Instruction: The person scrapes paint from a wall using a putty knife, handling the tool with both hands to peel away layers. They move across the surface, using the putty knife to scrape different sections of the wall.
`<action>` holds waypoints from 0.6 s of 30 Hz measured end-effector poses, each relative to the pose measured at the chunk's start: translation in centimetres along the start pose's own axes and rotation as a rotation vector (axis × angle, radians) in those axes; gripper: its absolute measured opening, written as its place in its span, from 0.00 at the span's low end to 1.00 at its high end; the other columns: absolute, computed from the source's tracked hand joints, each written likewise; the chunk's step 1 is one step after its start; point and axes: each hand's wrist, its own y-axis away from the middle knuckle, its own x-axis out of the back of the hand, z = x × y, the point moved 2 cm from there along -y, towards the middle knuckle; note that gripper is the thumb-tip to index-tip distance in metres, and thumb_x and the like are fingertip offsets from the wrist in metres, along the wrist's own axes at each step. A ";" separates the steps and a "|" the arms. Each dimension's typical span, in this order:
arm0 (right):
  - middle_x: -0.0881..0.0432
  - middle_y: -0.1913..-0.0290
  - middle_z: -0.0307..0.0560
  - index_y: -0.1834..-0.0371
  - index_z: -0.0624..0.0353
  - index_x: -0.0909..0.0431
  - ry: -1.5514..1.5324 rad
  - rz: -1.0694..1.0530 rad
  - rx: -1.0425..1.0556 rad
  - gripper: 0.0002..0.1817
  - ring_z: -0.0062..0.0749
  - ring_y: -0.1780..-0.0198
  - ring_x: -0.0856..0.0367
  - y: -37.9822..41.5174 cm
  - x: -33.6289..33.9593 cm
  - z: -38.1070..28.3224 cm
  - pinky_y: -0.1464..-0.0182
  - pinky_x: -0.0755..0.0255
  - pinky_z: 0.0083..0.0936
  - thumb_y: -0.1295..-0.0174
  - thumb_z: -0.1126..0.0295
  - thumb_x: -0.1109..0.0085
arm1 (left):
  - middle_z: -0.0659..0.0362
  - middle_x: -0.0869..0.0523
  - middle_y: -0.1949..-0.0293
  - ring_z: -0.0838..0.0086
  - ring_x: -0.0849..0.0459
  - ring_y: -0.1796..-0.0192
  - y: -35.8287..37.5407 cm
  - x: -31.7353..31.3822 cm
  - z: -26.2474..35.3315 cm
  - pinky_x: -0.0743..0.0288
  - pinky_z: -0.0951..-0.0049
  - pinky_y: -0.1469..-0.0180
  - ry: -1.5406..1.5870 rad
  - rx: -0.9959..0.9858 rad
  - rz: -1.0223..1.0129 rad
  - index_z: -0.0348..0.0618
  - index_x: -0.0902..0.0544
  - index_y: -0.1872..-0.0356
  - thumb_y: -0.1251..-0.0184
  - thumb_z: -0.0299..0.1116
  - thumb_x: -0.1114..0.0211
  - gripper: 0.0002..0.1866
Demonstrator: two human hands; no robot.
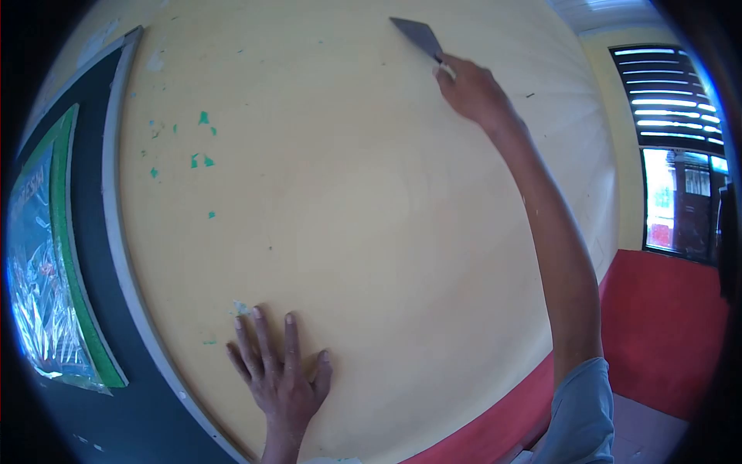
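Our right hand [470, 89] grips a flat metal scraper [417, 35] high on the smooth yellow wall [371, 201] (green flecks remain); our left hand [280, 375] lies spread flat, holding nothing.

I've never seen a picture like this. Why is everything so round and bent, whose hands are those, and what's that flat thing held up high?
The single picture comes from a camera worn on a person's head; its wide lens bends straight lines. Both hands are that person's own. The left hand lies flat, fingers spread, on a yellow wall. The right hand reaches up and grips a scraper, its flat blade against the wall. Small green paint flecks dot the wall. At the left hangs a dark board with a grey frame. At the right is a window above a red lower wall.
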 end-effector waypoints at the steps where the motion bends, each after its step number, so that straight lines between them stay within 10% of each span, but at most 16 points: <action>1: 0.21 0.42 0.62 0.33 0.55 0.28 -0.010 0.005 0.000 0.26 0.58 0.39 0.24 -1.3 0.2 -0.8 0.36 0.29 0.42 0.30 0.55 0.50 | 0.44 0.42 0.24 0.42 0.47 0.23 0.1 0.0 0.0 0.60 0.36 0.25 0.002 0.008 0.003 0.54 0.33 0.27 0.34 0.54 0.43 0.35; 18: 0.15 0.67 0.59 0.31 0.52 0.31 -0.193 -0.164 0.318 0.26 0.57 0.64 0.14 9.3 -1.2 -22.7 0.56 0.20 0.49 0.33 0.60 0.46 | 0.61 0.35 0.26 0.56 0.43 0.24 8.8 -0.8 -0.3 0.50 0.37 0.29 -0.004 -0.238 -0.146 0.69 0.27 0.31 0.33 0.60 0.44 0.29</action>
